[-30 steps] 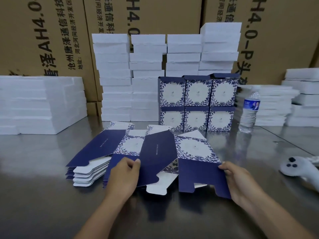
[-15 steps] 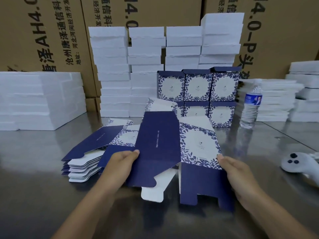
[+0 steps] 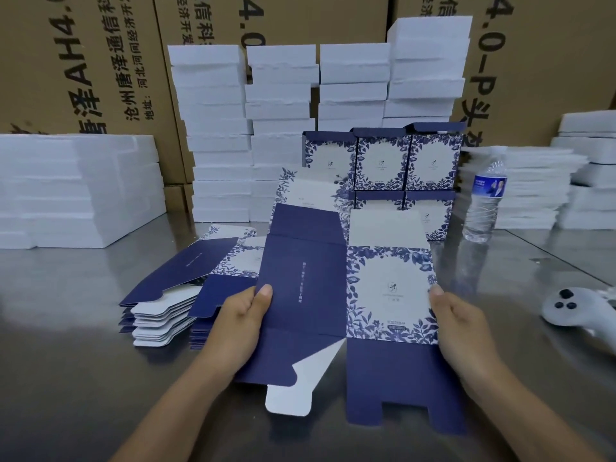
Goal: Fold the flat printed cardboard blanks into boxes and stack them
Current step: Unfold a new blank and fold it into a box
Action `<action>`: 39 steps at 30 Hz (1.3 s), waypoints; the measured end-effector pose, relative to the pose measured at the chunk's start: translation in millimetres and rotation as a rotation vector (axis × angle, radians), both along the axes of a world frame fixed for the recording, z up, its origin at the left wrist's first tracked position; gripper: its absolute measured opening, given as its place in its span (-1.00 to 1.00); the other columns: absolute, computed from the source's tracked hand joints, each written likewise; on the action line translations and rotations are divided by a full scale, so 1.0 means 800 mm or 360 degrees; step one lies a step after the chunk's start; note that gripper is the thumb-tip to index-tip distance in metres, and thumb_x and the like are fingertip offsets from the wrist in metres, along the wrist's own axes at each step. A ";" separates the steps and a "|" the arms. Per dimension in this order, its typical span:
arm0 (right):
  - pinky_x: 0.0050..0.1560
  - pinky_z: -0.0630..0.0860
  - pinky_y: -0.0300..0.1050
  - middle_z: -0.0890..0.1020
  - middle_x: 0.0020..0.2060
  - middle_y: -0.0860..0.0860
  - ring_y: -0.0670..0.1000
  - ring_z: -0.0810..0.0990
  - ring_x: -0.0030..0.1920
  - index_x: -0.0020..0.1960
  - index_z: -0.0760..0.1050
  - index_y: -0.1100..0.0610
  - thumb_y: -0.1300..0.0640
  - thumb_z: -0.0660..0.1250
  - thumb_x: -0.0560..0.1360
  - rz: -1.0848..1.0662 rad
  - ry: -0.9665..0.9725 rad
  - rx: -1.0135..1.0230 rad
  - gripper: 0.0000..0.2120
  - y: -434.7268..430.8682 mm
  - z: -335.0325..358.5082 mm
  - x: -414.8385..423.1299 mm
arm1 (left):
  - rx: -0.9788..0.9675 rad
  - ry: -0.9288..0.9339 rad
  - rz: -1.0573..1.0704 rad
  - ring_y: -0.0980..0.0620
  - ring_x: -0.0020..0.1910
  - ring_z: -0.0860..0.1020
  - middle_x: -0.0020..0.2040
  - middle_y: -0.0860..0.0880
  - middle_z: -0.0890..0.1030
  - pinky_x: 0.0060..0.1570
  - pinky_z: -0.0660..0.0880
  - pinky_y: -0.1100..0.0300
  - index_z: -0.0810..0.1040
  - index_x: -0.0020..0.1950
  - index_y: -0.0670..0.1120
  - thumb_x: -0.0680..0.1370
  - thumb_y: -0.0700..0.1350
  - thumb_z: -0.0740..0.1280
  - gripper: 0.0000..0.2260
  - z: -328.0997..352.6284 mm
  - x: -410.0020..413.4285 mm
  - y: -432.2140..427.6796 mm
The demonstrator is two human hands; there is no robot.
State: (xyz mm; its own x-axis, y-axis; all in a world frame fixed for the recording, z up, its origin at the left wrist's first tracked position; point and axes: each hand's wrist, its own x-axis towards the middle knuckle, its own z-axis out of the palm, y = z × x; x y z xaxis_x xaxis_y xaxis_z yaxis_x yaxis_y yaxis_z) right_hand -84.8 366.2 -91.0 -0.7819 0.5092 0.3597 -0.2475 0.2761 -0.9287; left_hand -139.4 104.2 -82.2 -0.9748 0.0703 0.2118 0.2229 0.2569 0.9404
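The brown cartons (image 3: 110, 61) behind read "AH4.0" (with "沧州唐泽通信科技" beside it); print on the boxes is illegible.

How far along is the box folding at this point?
Done: folded boxes stand stacked two rows high at the back; at least five show, with the blank hiding part of the lower row. In hand: the left hand and right hand hold one blank by its side edges, raised, flaps still open. Left: a pile of flat blanks on the table.
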 end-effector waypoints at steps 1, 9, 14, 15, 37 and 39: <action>-0.10 0.52 -0.14 0.66 -0.10 0.21 0.00 0.62 -0.06 -0.13 0.54 0.42 0.10 0.16 0.61 -0.0033 -0.0002 0.0019 -0.60 0.002 -0.001 0.000 | 0.0013 -0.0007 -0.0008 0.03 -0.29 0.65 -0.23 -0.02 0.70 -0.24 0.54 0.13 0.60 -0.16 -0.15 0.62 0.05 0.18 -0.64 0.000 0.000 0.001; -0.20 0.50 -0.39 0.68 -0.28 -0.25 -0.29 0.62 -0.24 -0.19 0.61 0.00 0.08 0.15 0.61 0.0168 -0.0045 0.0010 -0.69 -0.002 0.002 0.003 | 0.0250 0.0029 0.0174 0.00 -0.19 0.59 -0.19 -0.08 0.66 -0.10 0.48 0.07 0.59 -0.09 -0.19 0.63 0.11 0.11 -0.57 0.005 0.001 0.002; -0.26 0.44 -0.24 0.63 -0.33 -0.03 -0.05 0.55 -0.26 -0.21 0.56 0.20 0.12 0.19 0.60 0.0146 -0.0097 -0.0073 -0.71 -0.003 0.002 0.002 | -0.0033 0.0276 0.0215 -0.03 -0.22 0.45 -0.17 -0.30 0.55 -0.17 0.41 0.04 0.45 -0.11 -0.38 0.65 -0.05 0.09 -0.60 0.003 -0.003 -0.002; -0.28 0.38 -0.21 0.57 -0.33 0.00 -0.03 0.49 -0.27 -0.20 0.53 0.24 0.12 0.20 0.60 0.0100 -0.0097 -0.0088 -0.72 -0.002 0.002 0.001 | -0.0062 0.0274 0.0201 -0.02 -0.23 0.45 -0.18 -0.30 0.55 -0.16 0.41 0.05 0.45 -0.11 -0.39 0.65 -0.05 0.10 -0.60 0.003 -0.003 -0.002; -0.25 0.35 -0.13 0.52 -0.29 0.16 0.03 0.45 -0.27 -0.11 0.51 0.38 0.12 0.18 0.61 0.0122 -0.0173 -0.0168 -0.67 -0.006 0.014 0.008 | -0.0018 0.0177 0.0193 -0.06 -0.22 0.50 -0.09 -0.32 0.59 -0.14 0.46 0.01 0.50 -0.08 -0.36 0.65 -0.05 0.11 -0.61 0.006 0.000 -0.001; -0.31 0.30 -0.17 0.43 -0.34 0.15 0.01 0.38 -0.34 -0.10 0.41 0.48 0.06 0.19 0.60 0.0096 -0.0174 -0.0155 -0.57 -0.004 0.012 0.008 | -0.0001 0.0145 0.0161 -0.14 -0.19 0.56 -0.07 -0.29 0.62 -0.05 0.51 -0.10 0.53 -0.07 -0.33 0.65 -0.05 0.11 -0.62 0.007 0.000 -0.001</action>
